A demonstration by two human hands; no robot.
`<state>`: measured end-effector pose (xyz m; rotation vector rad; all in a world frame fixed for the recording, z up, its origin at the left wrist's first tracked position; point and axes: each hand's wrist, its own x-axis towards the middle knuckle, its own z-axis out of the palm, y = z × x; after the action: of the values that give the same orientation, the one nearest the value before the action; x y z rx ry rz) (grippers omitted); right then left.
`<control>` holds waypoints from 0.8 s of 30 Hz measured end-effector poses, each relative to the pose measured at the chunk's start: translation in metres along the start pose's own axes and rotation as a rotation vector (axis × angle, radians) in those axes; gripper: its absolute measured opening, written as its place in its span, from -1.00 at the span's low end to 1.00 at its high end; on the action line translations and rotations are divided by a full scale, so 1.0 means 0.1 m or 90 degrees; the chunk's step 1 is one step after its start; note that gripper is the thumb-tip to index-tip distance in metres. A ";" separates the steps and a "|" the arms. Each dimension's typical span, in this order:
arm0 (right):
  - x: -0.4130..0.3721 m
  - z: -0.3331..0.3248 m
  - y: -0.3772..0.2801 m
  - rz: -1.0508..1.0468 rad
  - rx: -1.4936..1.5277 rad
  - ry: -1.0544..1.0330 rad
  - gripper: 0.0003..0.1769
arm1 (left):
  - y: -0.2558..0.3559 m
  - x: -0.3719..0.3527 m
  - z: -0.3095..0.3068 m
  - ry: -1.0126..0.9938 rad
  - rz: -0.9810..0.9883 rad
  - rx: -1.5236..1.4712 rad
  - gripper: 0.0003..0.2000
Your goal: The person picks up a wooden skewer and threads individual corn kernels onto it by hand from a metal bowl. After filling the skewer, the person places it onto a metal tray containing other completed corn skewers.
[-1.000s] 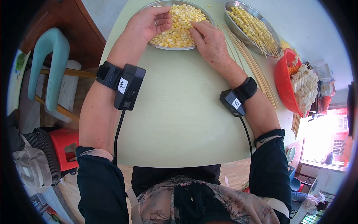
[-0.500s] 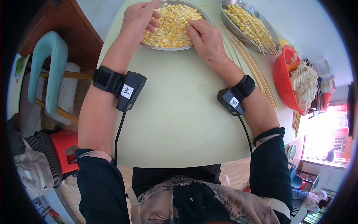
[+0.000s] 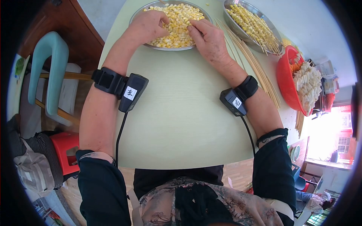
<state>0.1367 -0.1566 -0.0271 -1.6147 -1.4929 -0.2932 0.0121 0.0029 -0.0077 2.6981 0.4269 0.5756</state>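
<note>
A round metal bowl (image 3: 175,49) of loose yellow and white corn kernels (image 3: 181,32) sits at the far side of the table. My left hand (image 3: 148,27) is over the bowl's left part, its fingers curved down at the kernels, with a gap between thumb and index finger. At the bowl's right side, my right hand (image 3: 209,39) has thumb and index finger pinched together over the corn. Whatever lies in that pinch is too small to make out. Thin wooden skewers (image 3: 254,58) lie on the table right of my right hand.
Behind the loose skewers, an oval metal tray (image 3: 230,19) carries several corn skewers (image 3: 252,26). A red plastic basin (image 3: 285,83) at the right holds skewered pale slices (image 3: 307,84). A pale green chair (image 3: 56,49) stands left of the table (image 3: 181,113).
My left hand has lowered toward me and to the right, from the bowl's upper left rim down to the kernels. My right hand stays in its pinch at nearly the same spot.
</note>
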 end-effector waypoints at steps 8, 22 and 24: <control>0.00 0.00 -0.01 0.005 -0.010 -0.012 -0.83 | -0.01 0.00 0.07 0.053 -0.063 0.023 -0.81; 0.01 0.01 -0.01 0.003 -0.007 -0.007 -0.82 | 0.05 0.01 0.12 0.085 -0.089 0.217 -0.85; 0.00 0.01 0.00 0.000 -0.004 -0.006 -0.82 | 0.04 0.02 0.10 0.085 -0.135 0.098 -0.84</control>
<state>0.1364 -0.1554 -0.0275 -1.6238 -1.5001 -0.2903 0.0186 -0.0029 -0.0138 2.7178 0.8134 0.6888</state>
